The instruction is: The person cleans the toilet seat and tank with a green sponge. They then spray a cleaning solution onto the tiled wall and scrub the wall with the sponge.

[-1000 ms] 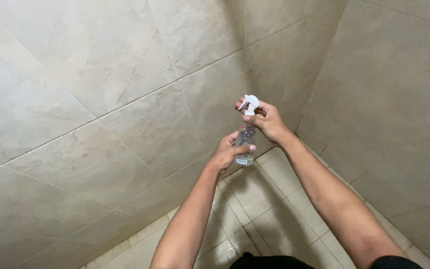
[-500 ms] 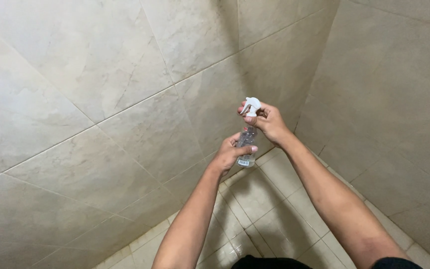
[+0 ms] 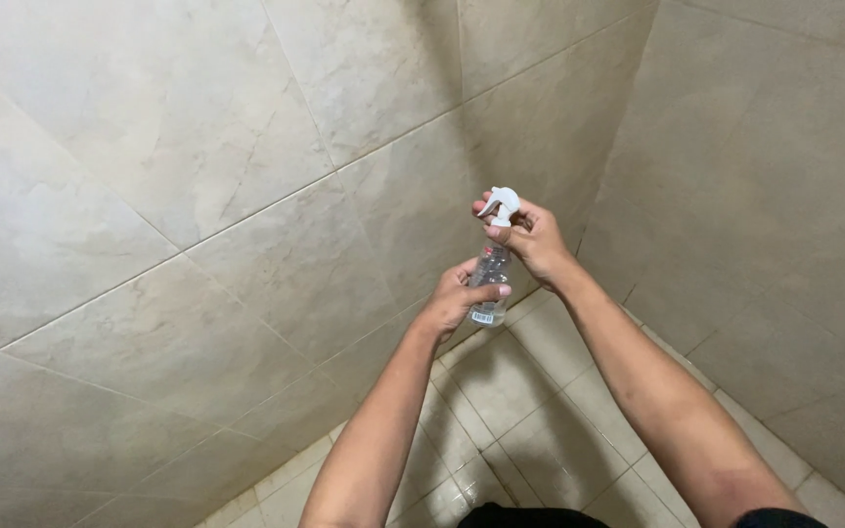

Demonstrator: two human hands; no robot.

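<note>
**Both hands on a spray bottle**

At frame centre, the left hand (image 3: 457,298) wraps the clear spray bottle (image 3: 490,284) around its lower body. Just above, the right hand (image 3: 537,242) pinches its white nozzle (image 3: 501,205). Beyond stand beige tiled walls (image 3: 198,196).

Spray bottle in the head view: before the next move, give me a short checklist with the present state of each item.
1. Left hand grips the body of the clear spray bottle: ok.
2. Right hand is on the white trigger head, fingers at the neck: ok.
3. Bottle held about upright, clear of the tiled wall: ok.
4. Trigger head fully screwed onto the bottle: cannot tell, the fingers cover the collar.
5. Liquid level in the bottle: cannot tell, too small to see.
6. Nozzle direction: points left toward the wall, away from the person: ok.
</note>
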